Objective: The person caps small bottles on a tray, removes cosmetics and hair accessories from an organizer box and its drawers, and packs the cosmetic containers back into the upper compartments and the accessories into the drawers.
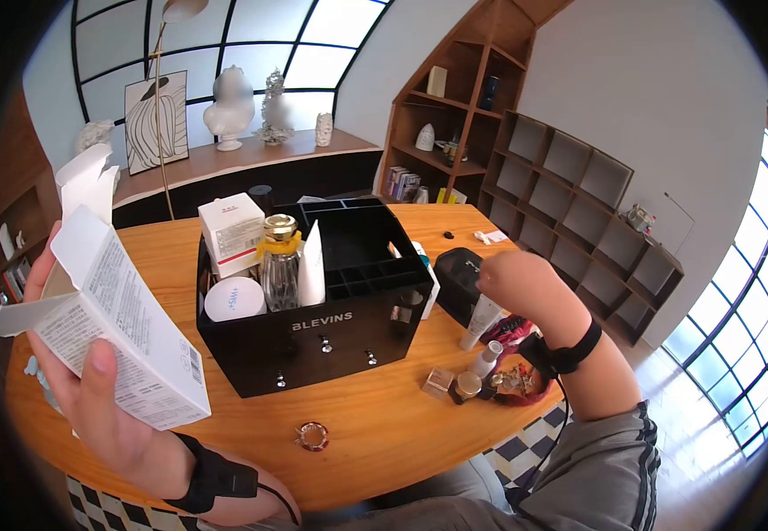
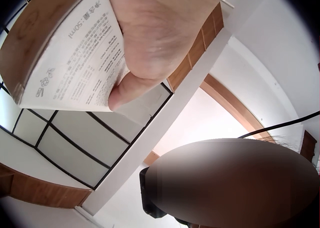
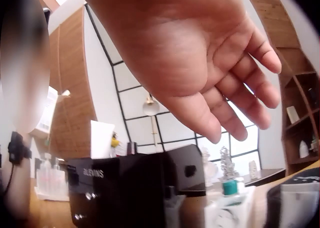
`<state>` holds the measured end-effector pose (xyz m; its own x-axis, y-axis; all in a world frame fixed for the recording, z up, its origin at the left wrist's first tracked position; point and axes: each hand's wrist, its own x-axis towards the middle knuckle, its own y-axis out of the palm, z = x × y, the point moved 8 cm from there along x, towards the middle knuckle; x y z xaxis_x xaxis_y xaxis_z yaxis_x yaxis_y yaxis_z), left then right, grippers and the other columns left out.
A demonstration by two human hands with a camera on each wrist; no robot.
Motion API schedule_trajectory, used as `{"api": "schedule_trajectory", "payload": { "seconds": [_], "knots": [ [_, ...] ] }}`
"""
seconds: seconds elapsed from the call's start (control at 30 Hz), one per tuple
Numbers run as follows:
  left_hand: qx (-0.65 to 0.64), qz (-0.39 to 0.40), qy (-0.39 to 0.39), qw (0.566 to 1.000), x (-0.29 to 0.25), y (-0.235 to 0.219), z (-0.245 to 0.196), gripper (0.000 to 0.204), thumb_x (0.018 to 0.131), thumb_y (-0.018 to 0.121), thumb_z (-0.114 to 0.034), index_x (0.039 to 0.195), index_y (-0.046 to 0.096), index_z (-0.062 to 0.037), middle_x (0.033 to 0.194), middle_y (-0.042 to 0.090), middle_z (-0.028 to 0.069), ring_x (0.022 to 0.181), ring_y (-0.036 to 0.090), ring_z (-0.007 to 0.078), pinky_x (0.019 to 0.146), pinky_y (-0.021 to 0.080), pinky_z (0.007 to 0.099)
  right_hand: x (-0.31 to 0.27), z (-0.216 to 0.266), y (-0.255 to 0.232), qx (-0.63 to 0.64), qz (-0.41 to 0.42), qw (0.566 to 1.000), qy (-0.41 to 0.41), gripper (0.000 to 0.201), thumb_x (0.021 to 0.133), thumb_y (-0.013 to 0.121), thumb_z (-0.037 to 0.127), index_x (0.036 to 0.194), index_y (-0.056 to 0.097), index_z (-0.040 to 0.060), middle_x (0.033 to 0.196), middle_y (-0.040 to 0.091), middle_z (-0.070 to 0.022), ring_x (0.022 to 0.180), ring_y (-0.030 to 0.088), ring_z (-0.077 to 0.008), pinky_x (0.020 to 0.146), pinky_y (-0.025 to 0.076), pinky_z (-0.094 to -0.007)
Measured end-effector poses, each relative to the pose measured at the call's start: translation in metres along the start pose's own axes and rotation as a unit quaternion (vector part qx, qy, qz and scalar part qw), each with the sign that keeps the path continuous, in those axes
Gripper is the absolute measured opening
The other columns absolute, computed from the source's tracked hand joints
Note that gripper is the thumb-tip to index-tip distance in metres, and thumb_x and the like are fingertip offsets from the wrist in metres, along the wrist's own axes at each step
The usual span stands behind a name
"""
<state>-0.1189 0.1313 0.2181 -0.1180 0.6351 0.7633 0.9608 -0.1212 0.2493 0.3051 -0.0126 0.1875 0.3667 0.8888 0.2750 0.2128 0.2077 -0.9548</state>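
My left hand [image 1: 101, 398] grips a white printed box [image 1: 141, 332] with its top flaps open, at the left of the head view; the thumb lies across its printed side. In the left wrist view the box [image 2: 80, 58] is tilted in the hand [image 2: 155, 33]. My right hand [image 1: 521, 288] is raised over the right side of the table, near a black pouch [image 1: 459, 279]. The right wrist view shows that hand [image 3: 195, 58] holding nothing, its fingers loosely bent. Between the hands stands a black organizer [image 1: 313, 354] with a white box, a round jar, a bottle and a tube in it.
On the wooden table [image 1: 251, 434], a beaded bracelet [image 1: 312, 436] lies in front of the organizer. A white tube [image 1: 481, 323], a small bottle [image 1: 487, 358], a jar [image 1: 467, 386] and a red-rimmed tray [image 1: 526, 396] of jewellery stand at the right. Shelves are behind.
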Motion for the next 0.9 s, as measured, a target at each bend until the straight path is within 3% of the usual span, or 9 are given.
{"api": "schedule_trajectory", "payload": {
  "seconds": [0.07, 0.1, 0.17, 0.37, 0.5, 0.57, 0.63, 0.7, 0.9],
  "knots": [
    [0.010, 0.017, 0.015, 1.000, 0.000, -0.002, -0.002, 0.084, 0.073, 0.068, -0.043, 0.139, 0.035, -0.0009, 0.143, 0.041, 0.0175, 0.124, 0.049, 0.0252, 0.096, 0.048, 0.0332, -0.005, -0.033, 0.044, -0.116, 0.118, 0.986, 0.030, 0.022, 0.085, 0.056, 0.024, 0.094, 0.069, 0.0096, 0.089, 0.067, -0.0135, 0.089, 0.064, -0.0320, 0.077, 0.051, -0.0413],
    [0.009, 0.017, 0.017, 1.000, -0.001, -0.002, -0.003, 0.084, 0.073, 0.068, -0.043, 0.139, 0.035, -0.0009, 0.143, 0.041, 0.0175, 0.124, 0.049, 0.0252, 0.096, 0.048, 0.0332, -0.010, -0.036, 0.049, -0.116, 0.116, 0.986, 0.031, 0.022, 0.085, 0.056, 0.024, 0.094, 0.069, 0.0096, 0.089, 0.067, -0.0135, 0.089, 0.064, -0.0320, 0.077, 0.051, -0.0413],
    [-0.002, 0.017, 0.015, 1.000, -0.001, -0.002, -0.005, 0.085, 0.073, 0.068, -0.042, 0.139, 0.035, -0.0004, 0.144, 0.039, 0.0183, 0.125, 0.048, 0.0250, 0.097, 0.046, 0.0333, -0.022, -0.045, 0.059, -0.027, 0.152, 0.982, 0.111, 0.023, 0.085, 0.057, 0.025, 0.095, 0.068, 0.0072, 0.090, 0.068, -0.0145, 0.091, 0.064, -0.0330, 0.078, 0.051, -0.0426],
    [-0.015, 0.002, 0.036, 0.999, -0.001, 0.002, -0.010, 0.085, 0.073, 0.068, -0.041, 0.139, 0.035, 0.0005, 0.144, 0.039, 0.0192, 0.126, 0.047, 0.0255, 0.099, 0.044, 0.0341, -0.022, -0.045, 0.082, 0.028, 0.143, 0.987, 0.071, 0.022, 0.084, 0.058, 0.024, 0.098, 0.064, 0.0078, 0.092, 0.066, -0.0176, 0.091, 0.063, -0.0358, 0.078, 0.050, -0.0445],
    [-0.006, -0.004, 0.044, 0.999, 0.001, 0.008, -0.012, 0.085, 0.072, 0.069, -0.042, 0.138, 0.036, -0.0003, 0.143, 0.040, 0.0185, 0.125, 0.048, 0.0254, 0.099, 0.044, 0.0342, -0.013, -0.042, 0.010, 0.024, -0.022, 0.994, 0.105, 0.017, 0.085, 0.055, 0.020, 0.092, 0.064, 0.0082, 0.086, 0.066, -0.0160, 0.085, 0.064, -0.0355, 0.073, 0.051, -0.0441],
    [0.003, -0.005, 0.037, 0.999, 0.001, 0.010, -0.009, 0.085, 0.071, 0.069, -0.044, 0.138, 0.037, -0.0013, 0.141, 0.042, 0.0177, 0.123, 0.049, 0.0244, 0.098, 0.045, 0.0337, -0.006, -0.027, -0.045, 0.025, -0.182, 0.980, 0.073, 0.015, 0.086, 0.055, 0.021, 0.090, 0.060, 0.0072, 0.081, 0.064, -0.0161, 0.081, 0.062, -0.0367, 0.070, 0.050, -0.0450],
    [0.014, 0.003, 0.033, 0.999, 0.000, 0.013, -0.007, 0.085, 0.071, 0.069, -0.044, 0.138, 0.037, -0.0017, 0.141, 0.042, 0.0175, 0.123, 0.050, 0.0239, 0.098, 0.045, 0.0335, 0.006, -0.001, -0.085, 0.059, -0.239, 0.968, 0.042, 0.016, 0.087, 0.056, 0.022, 0.088, 0.058, 0.0058, 0.079, 0.062, -0.0167, 0.081, 0.061, -0.0376, 0.069, 0.049, -0.0463],
    [0.022, 0.011, 0.030, 0.999, 0.001, 0.015, -0.004, 0.085, 0.071, 0.069, -0.044, 0.138, 0.038, -0.0020, 0.142, 0.042, 0.0172, 0.122, 0.050, 0.0234, 0.097, 0.046, 0.0333, 0.030, 0.028, -0.100, 0.094, -0.241, 0.966, -0.023, 0.018, 0.087, 0.058, 0.023, 0.088, 0.057, 0.0049, 0.080, 0.062, -0.0172, 0.083, 0.061, -0.0379, 0.070, 0.048, -0.0468],
    [-0.014, 0.009, 0.027, 1.000, 0.003, 0.009, -0.005, 0.084, 0.073, 0.068, -0.041, 0.139, 0.036, -0.0017, 0.142, 0.041, 0.0177, 0.122, 0.051, 0.0228, 0.096, 0.047, 0.0324, 0.124, 0.116, -0.057, 0.089, -0.067, 0.984, -0.136, 0.024, 0.082, 0.056, 0.016, 0.102, 0.069, 0.0114, 0.098, 0.069, -0.0125, 0.098, 0.064, -0.0313, 0.082, 0.052, -0.0408]
  ]
}}
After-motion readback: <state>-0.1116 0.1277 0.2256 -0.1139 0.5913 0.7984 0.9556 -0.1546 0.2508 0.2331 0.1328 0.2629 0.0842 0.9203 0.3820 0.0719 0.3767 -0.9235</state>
